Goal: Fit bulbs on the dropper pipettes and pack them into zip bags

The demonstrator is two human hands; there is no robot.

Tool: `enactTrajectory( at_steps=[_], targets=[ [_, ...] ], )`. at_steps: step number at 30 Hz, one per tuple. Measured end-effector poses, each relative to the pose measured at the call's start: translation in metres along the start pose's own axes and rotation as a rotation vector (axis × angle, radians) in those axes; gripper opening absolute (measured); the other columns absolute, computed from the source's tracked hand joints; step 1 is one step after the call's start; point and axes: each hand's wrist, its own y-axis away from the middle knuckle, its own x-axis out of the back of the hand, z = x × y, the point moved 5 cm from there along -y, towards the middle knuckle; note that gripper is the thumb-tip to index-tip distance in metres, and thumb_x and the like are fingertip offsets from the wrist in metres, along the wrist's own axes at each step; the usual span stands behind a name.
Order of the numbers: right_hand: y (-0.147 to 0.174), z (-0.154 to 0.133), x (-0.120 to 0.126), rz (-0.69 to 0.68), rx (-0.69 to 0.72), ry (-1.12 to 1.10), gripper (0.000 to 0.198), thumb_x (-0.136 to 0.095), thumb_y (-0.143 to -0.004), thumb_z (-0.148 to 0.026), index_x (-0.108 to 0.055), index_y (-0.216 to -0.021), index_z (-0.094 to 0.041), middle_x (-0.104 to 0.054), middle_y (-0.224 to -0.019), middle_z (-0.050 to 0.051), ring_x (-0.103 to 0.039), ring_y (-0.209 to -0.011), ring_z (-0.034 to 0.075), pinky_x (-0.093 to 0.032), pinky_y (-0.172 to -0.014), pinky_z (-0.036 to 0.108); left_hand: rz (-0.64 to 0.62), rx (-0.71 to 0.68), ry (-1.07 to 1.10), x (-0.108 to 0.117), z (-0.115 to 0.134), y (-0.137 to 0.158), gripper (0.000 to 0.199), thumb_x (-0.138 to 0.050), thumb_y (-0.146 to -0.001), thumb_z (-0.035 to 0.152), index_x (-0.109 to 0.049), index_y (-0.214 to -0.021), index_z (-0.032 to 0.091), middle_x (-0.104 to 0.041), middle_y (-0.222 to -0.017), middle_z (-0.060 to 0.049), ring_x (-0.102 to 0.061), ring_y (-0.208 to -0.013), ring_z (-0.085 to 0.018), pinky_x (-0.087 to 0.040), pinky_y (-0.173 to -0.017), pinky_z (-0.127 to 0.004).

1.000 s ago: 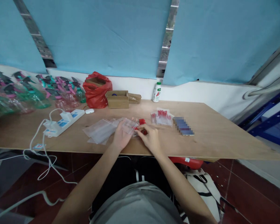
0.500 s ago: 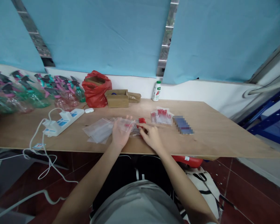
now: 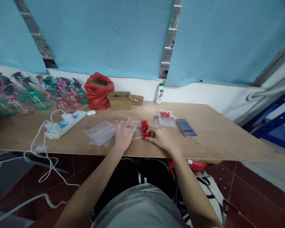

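My left hand (image 3: 123,136) is closed on a clear plastic bag (image 3: 132,125), whose mouth faces right. Several thin, pale sticks with red caps (image 3: 144,124) lie beside it, partly under the bag, caps to the right. At those caps is my right hand (image 3: 161,136), its thumb and fingers curled round the red end of one or more sticks; how many is hidden. A fanned stack of flat clear bags (image 3: 100,133) lies left of my left hand. Farther right rest filled bags (image 3: 165,119) with red-capped contents.
A phone (image 3: 186,128) lies right of the filled bags. Behind are a white bottle (image 3: 159,93), an open cardboard box (image 3: 120,102) and a red plastic bag (image 3: 98,95). A power strip (image 3: 66,125) with cables and several spray bottles (image 3: 38,98) occupy the left.
My right hand has moved right, from the bag's mouth to the red caps, uncovering more of them. My left hand stays nearly in place with the bag.
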Motion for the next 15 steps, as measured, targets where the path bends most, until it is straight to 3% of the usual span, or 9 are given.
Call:
enactTrajectory(
  at_steps=[7,15],
  targets=[
    [-0.0011,0.0017,-0.0043,0.075,-0.008,0.059,0.009,-0.075,-0.097,-0.032,-0.076,-0.103,-0.025,-0.078,-0.083,0.003,-0.07,-0.075,0.021,-0.045,-0.07,0.03,-0.011,0.008,0.03,0.0007,-0.0022,-0.0026,0.011,-0.057,-0.105,0.03,-0.063,-0.105,0.02,-0.075,-0.118,-0.012,-0.076,-0.106,-0.021,-0.065,-0.093,-0.031],
    [-0.0043,0.0019,-0.0051,0.121,-0.005,0.148,0.007,-0.07,-0.1,-0.027,-0.077,-0.098,-0.026,-0.079,-0.083,0.003,-0.07,-0.073,0.021,-0.045,-0.069,0.03,-0.025,-0.007,0.018,0.0005,-0.0017,-0.0026,0.007,-0.059,-0.103,0.027,-0.06,-0.098,0.022,-0.076,-0.118,-0.01,-0.076,-0.11,-0.022,-0.063,-0.096,-0.032]
  ],
)
